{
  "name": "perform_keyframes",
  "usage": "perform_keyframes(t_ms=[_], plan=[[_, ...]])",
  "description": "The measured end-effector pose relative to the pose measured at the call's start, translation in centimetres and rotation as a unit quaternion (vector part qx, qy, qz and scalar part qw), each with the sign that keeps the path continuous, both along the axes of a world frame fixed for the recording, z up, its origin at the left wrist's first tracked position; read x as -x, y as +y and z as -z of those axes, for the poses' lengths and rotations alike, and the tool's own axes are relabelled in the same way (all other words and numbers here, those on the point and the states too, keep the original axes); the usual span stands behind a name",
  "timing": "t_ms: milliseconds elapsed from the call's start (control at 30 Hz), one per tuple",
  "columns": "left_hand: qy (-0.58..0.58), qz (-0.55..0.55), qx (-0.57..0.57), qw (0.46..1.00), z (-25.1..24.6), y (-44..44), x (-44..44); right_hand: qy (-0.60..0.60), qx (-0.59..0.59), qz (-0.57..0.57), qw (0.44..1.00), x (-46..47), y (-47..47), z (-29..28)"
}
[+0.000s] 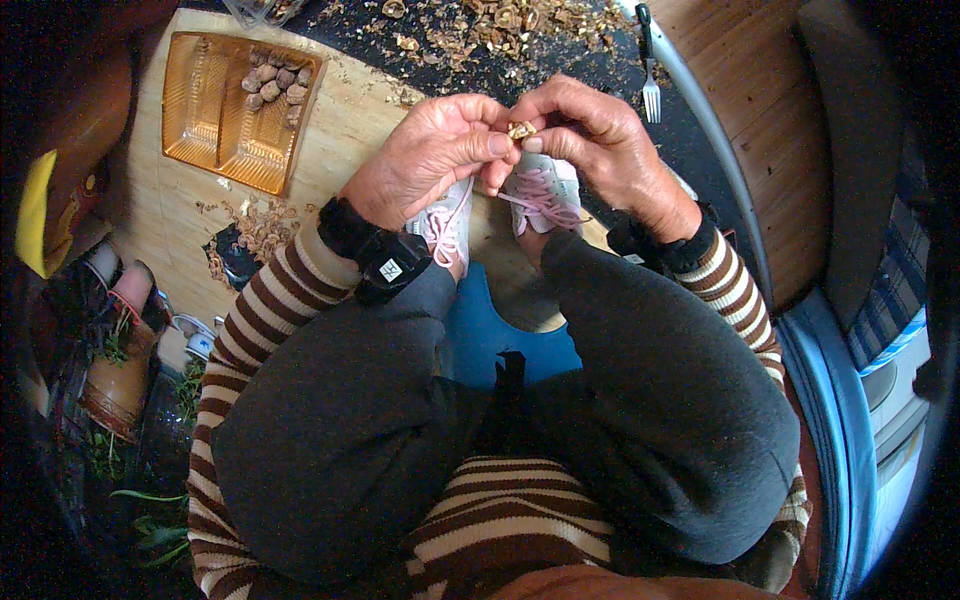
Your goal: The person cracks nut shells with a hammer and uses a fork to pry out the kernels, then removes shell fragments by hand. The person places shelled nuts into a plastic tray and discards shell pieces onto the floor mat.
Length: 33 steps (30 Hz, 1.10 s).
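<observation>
Between the fingertips of both hands is a small piece of walnut [522, 130], pale and brown. My left hand [442, 146] pinches it from the left, thumb against forefinger. From the right, my right hand [592, 139] grips the same piece with thumb and forefinger. Both hands hover above my shoes, the pink-laced sneaker [541, 187] lying just beneath. Part of the walnut piece is hidden by the fingers. Off to the left, an amber plastic tray [219, 112] with two compartments holds several whole walnuts [274, 81] in its right one.
Broken walnut shells [517, 22] litter a black mat [465, 64] ahead. A fork [651, 90] with a dark handle lies at the mat's right side. More shell bits [262, 229] form a heap at the left. Potted plants [120, 375] stand at lower left; a blue stool [480, 330] is under me.
</observation>
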<state>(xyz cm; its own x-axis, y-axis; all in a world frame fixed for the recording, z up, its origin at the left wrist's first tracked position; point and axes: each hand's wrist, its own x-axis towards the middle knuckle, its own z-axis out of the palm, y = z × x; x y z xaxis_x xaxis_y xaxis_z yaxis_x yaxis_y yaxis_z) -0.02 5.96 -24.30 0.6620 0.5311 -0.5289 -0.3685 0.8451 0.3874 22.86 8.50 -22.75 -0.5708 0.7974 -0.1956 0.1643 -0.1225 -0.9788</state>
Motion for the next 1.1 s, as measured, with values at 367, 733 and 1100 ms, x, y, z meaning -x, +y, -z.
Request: perform_keyframes(t_ms=[367, 733, 1100], plan=[[0.050, -0.027, -0.025, 0.998, -1.0, 0.4, -0.3, -0.009, -0.037, 0.023, 0.999, 0.4, -0.2, 0.0], [0.107, 0.009, -0.095, 0.990, -0.9, 0.5, -0.6, -0.046, -0.165, 0.017, 0.985, 0.6, -0.5, 0.1], [0.111, 0.017, -0.077, 0.991, -1.5, 0.6, -0.6, -0.056, -0.140, 0.016, 0.988, 0.5, -0.6, 0.2]])
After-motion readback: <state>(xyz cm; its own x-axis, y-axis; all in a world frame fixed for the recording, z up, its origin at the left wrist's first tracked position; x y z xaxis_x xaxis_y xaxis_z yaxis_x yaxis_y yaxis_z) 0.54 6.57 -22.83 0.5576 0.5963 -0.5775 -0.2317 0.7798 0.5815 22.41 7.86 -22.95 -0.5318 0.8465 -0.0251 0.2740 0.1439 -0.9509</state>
